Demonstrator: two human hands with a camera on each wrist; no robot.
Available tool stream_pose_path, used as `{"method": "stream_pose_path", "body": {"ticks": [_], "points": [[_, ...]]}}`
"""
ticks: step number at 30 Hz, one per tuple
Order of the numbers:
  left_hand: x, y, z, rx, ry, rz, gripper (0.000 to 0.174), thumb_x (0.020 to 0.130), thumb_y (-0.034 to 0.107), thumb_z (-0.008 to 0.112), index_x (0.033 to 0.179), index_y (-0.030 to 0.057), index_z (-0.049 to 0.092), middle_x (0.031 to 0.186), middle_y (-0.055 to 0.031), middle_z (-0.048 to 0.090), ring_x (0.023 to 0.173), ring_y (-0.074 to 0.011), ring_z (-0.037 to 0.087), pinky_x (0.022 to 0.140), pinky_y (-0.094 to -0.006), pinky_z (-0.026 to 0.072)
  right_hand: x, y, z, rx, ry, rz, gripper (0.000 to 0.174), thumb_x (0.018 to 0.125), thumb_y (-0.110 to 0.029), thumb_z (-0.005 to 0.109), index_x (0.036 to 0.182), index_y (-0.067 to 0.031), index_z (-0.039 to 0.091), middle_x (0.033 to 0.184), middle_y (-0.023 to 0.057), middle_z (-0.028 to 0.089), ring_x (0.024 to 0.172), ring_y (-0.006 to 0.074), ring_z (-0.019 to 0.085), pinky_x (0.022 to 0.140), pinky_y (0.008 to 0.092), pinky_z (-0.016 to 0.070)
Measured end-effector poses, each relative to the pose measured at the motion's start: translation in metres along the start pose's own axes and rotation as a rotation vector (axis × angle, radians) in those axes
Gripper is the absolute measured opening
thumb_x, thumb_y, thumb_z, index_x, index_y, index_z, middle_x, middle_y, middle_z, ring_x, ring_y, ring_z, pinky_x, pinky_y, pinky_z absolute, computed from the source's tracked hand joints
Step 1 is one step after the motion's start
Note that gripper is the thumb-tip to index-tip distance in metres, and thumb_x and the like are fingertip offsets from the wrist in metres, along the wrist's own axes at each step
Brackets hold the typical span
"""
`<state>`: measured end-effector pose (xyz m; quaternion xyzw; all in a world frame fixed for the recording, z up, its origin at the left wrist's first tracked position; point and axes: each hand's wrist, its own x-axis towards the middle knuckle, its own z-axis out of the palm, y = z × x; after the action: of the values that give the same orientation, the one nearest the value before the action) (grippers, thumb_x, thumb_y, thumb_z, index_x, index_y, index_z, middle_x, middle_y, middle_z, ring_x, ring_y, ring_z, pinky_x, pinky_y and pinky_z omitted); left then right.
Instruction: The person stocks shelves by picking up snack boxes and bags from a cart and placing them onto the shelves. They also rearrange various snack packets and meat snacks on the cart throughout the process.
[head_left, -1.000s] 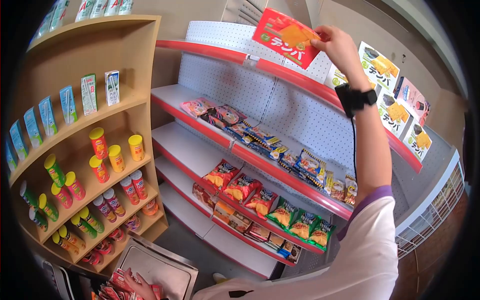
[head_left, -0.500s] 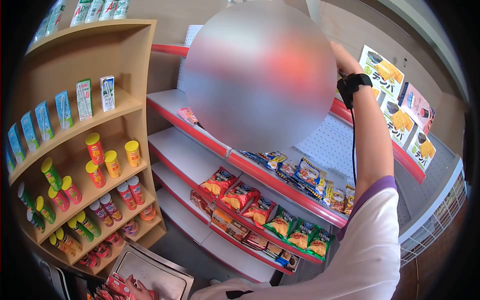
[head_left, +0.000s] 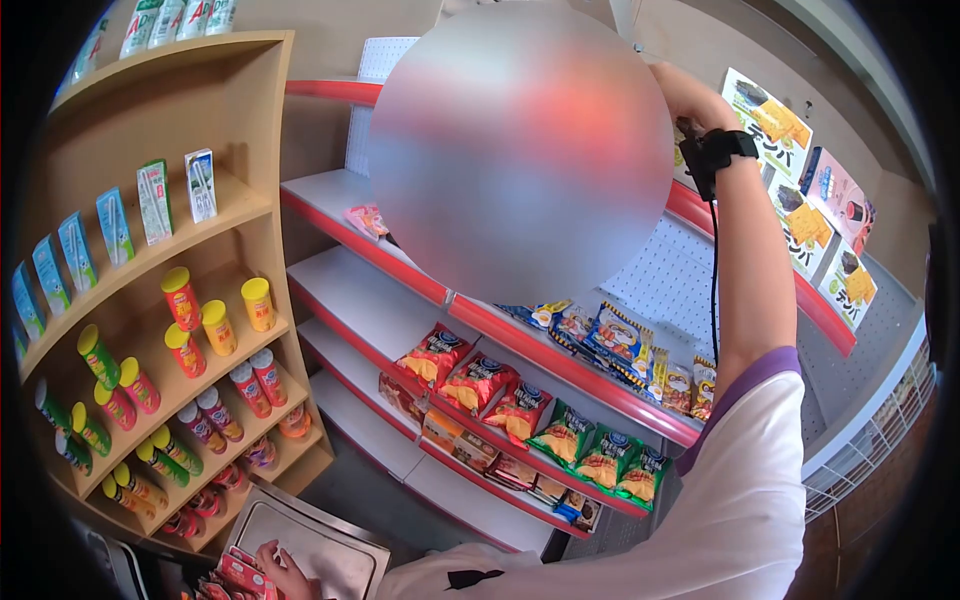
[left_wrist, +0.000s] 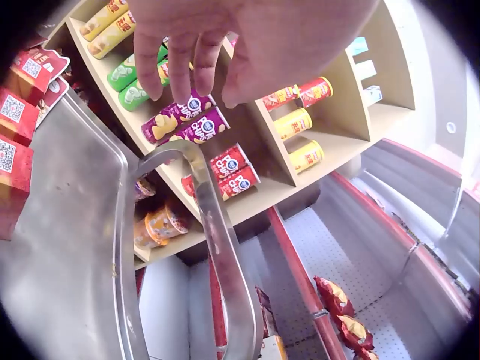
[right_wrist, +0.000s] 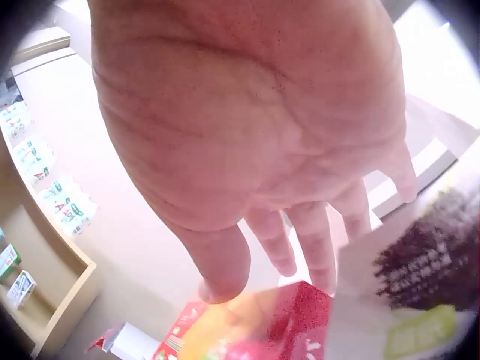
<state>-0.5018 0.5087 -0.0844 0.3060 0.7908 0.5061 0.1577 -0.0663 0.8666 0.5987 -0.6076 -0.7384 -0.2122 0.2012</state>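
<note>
My right hand (right_wrist: 255,150) is up at the top shelf. In the right wrist view its fingers reach down fairly straight and spread, the tips right at the top edge of a red snack box (right_wrist: 300,319) with a cracker picture. A white box (right_wrist: 360,300) with a dark printed patch stands beside it. A blurred disc covers the fingers and the red box in the head view. My left hand (head_left: 285,572) hangs with loosely bent fingers, holding nothing, close by red snack packs (left_wrist: 15,161) on a metal cart (left_wrist: 82,217).
White cracker boxes (head_left: 765,125) and a pink box (head_left: 838,200) line the top shelf's right. Chip bags (head_left: 520,410) lie on a lower tier. A wooden shelf (head_left: 235,190) with chip cans (head_left: 180,297) stands left. The cart has a bent metal handle (left_wrist: 217,240).
The red box, gripped by my right hand one second ago, is now behind the white box's level on the top shelf, with the fingers straighter. The head view has shifted slightly right.
</note>
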Motion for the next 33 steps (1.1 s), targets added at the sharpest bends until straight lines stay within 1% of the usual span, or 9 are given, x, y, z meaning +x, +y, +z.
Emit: {"method": "stream_pose_path", "body": {"ticks": [3,5,7,9,12,14,20,24,33], "points": [[0.006,-0.003,-0.001,0.007,0.005,-0.006,0.03,0.086,0.007,0.054,0.114,-0.0006,0.053,0.113,-0.0188,0.05,0.106,-0.033,0.049,0.09,-0.0396,0.0413,0.002,-0.003,-0.008,-0.153,0.173,-0.242,0.052,0.08,-0.037,0.067,0.119,-0.0047,0.057,0.105,0.0176,0.064,0.094,0.0303,0.063,0.078,0.0366,0.0499],[0.003,-0.017,-0.005,0.191,0.079,0.168,0.026,0.083,0.003,0.05,0.109,-0.0011,0.053,0.107,-0.0172,0.052,0.104,-0.0328,0.05,0.093,-0.0382,0.039,-0.016,-0.028,-0.012,-0.112,0.289,-0.384,0.038,0.087,-0.025,0.059,0.121,-0.0078,0.055,0.104,0.0134,0.064,0.096,0.0254,0.062,0.083,0.0335,0.0476],[-0.005,0.011,-0.008,-0.117,0.077,0.067,0.03,0.08,0.002,0.051,0.11,0.0005,0.053,0.11,-0.0147,0.053,0.108,-0.0289,0.049,0.096,-0.0375,0.0375,-0.039,-0.057,-0.003,0.057,0.375,-0.595,0.035,0.091,-0.021,0.054,0.123,-0.0072,0.055,0.115,0.0098,0.062,0.107,0.0179,0.058,0.093,0.0284,0.0433],[-0.014,-0.006,-0.013,0.122,0.106,0.285,0.03,0.08,0.002,0.053,0.11,0.0037,0.055,0.11,-0.0153,0.053,0.105,-0.0307,0.051,0.092,-0.0378,0.0401,-0.103,-0.108,0.042,0.31,0.275,-0.625,0.039,0.092,-0.023,0.054,0.126,-0.0036,0.052,0.124,0.0101,0.056,0.114,0.0179,0.053,0.099,0.0264,0.0386],[-0.015,-0.01,-0.013,0.141,0.218,0.142,0.022,0.079,0.0,0.055,0.101,0.0027,0.059,0.102,-0.015,0.056,0.096,-0.0317,0.055,0.086,-0.0365,0.0438,-0.206,-0.2,0.106,0.382,0.128,-0.792,0.028,0.09,-0.009,0.05,0.115,0.0016,0.056,0.116,0.0125,0.059,0.109,0.0211,0.055,0.107,0.0328,0.0295],[-0.023,-0.005,-0.025,0.109,0.257,0.082,0.023,0.079,-0.002,0.054,0.101,0.0028,0.058,0.1,-0.0152,0.055,0.089,-0.0304,0.057,0.08,-0.036,0.0462,-0.263,-0.251,0.167,0.629,-0.023,-0.905,0.023,0.075,-0.007,0.068,0.097,-0.0004,0.062,0.096,0.0105,0.065,0.09,0.0264,0.06,0.103,0.0416,0.0337],[-0.073,-0.015,-0.049,0.354,0.343,-0.122,0.025,0.079,0.005,0.058,0.104,0.002,0.056,0.097,-0.016,0.053,0.085,-0.0295,0.056,0.076,-0.0383,0.0456,-0.397,-0.288,0.338,0.719,-0.521,-1.031,0.024,0.078,-0.012,0.065,0.101,-0.006,0.062,0.083,0.0115,0.064,0.08,0.0273,0.06,0.098,0.0455,0.0361],[-0.104,-0.019,-0.034,0.8,0.134,-0.085,0.052,0.071,0.025,0.07,0.115,0.0051,0.049,0.109,-0.0122,0.049,0.102,-0.0288,0.046,0.086,-0.0424,0.0374,-0.435,-0.279,0.361,0.743,-0.758,-1.068,0.023,0.08,-0.015,0.062,0.102,-0.0059,0.062,0.088,0.0103,0.065,0.082,0.0259,0.061,0.099,0.0453,0.0359],[-0.11,-0.069,-0.014,1.133,0.07,-0.224,0.05,0.069,0.022,0.07,0.113,0.007,0.052,0.108,-0.0084,0.051,0.102,-0.0253,0.049,0.084,-0.0394,0.0394,-0.427,-0.278,0.355,0.8,-0.734,-1.075,0.023,0.082,-0.013,0.061,0.103,-0.0042,0.062,0.088,0.0116,0.064,0.083,0.0274,0.061,0.1,0.0442,0.0361]]}}
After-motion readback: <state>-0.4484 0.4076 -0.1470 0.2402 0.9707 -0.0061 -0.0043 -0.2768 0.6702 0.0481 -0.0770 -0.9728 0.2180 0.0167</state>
